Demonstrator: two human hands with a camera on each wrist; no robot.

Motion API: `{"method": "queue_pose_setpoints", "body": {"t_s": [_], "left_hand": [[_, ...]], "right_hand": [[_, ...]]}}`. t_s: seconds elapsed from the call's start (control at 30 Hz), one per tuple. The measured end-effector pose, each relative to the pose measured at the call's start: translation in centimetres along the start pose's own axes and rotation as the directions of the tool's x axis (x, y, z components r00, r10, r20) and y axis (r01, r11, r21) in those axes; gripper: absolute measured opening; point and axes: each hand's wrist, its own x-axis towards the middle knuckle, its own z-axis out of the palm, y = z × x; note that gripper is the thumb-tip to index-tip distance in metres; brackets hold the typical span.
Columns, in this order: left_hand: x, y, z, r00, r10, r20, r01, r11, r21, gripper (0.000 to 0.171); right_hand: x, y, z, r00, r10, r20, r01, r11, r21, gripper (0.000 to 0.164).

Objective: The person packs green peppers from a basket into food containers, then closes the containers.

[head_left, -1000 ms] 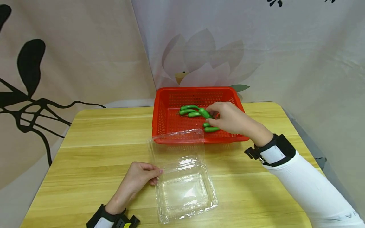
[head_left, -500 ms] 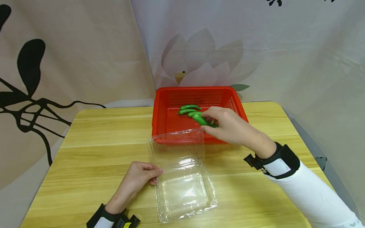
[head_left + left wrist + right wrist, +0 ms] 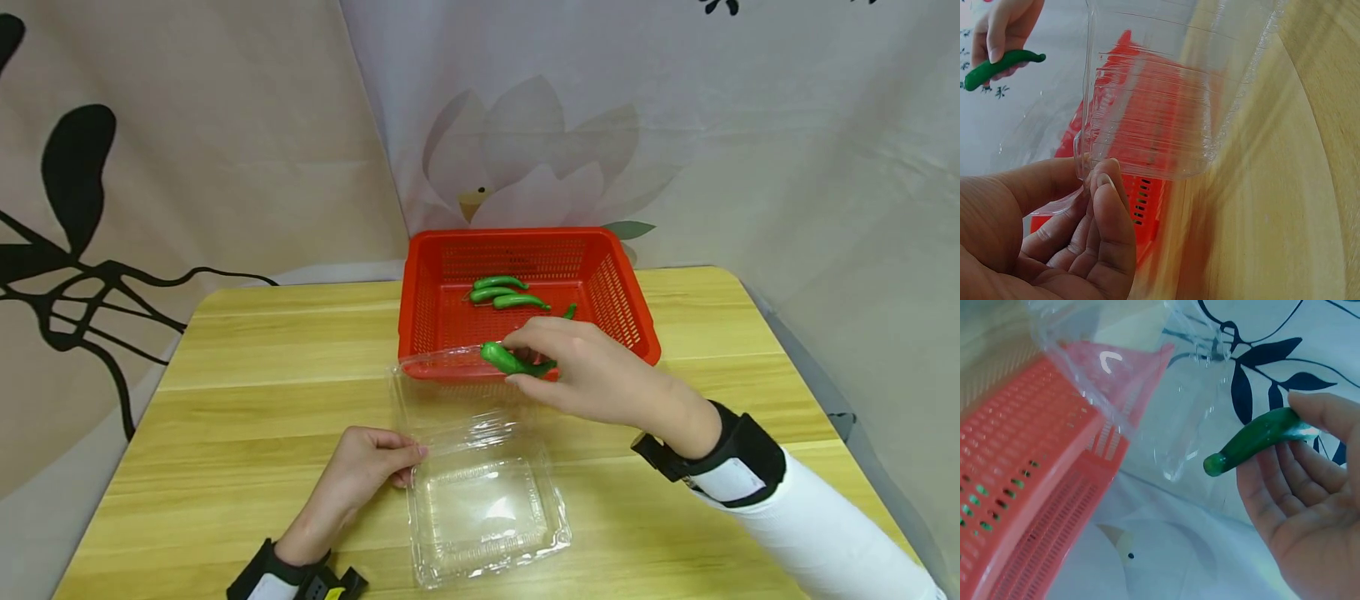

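Observation:
My right hand (image 3: 600, 375) pinches a green chili pepper (image 3: 501, 358) between thumb and fingers, above the front rim of the red basket and the raised lid of a clear plastic clamshell box (image 3: 487, 508). In the right wrist view the pepper (image 3: 1260, 440) lies across the fingers, its blunt end pointing away from the palm. The box stands open on the table, its lid tipped back against the basket. At the box's left edge, near the hinge, my left hand (image 3: 371, 462) pinches the thin plastic. The left wrist view shows thumb and fingertips (image 3: 1107, 187) meeting on that edge.
Behind the box stands the red perforated basket (image 3: 442, 242), with several green peppers (image 3: 521, 301) on its bottom; one is partly hidden behind my right hand. The wooden table (image 3: 247, 400) ends at a printed cloth backdrop (image 3: 300, 167).
My right hand has lifted the pepper out of the basket's middle and brought it left and toward me, over the front rim. My left hand and the box have stayed in place.

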Motion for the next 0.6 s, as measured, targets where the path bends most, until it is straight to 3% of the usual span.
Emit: {"method": "queue_pose_setpoints", "body": {"t_s": [0.13, 0.6], "left_hand": [[0.0, 0.1, 0.0, 1.0, -0.003, -0.013, 0.003, 1.0, 0.018, 0.017], [0.0, 0.0, 0.1, 1.0, 0.002, -0.018, -0.002, 1.0, 0.012, 0.015]], "right_hand": [[-0.2, -0.7, 0.7, 0.999, -0.032, 0.02, 0.033, 0.999, -0.022, 0.028], [-1.3, -1.7, 4.6, 0.986, -0.024, 0.165, 0.025, 1.0, -0.003, 0.023]]}}
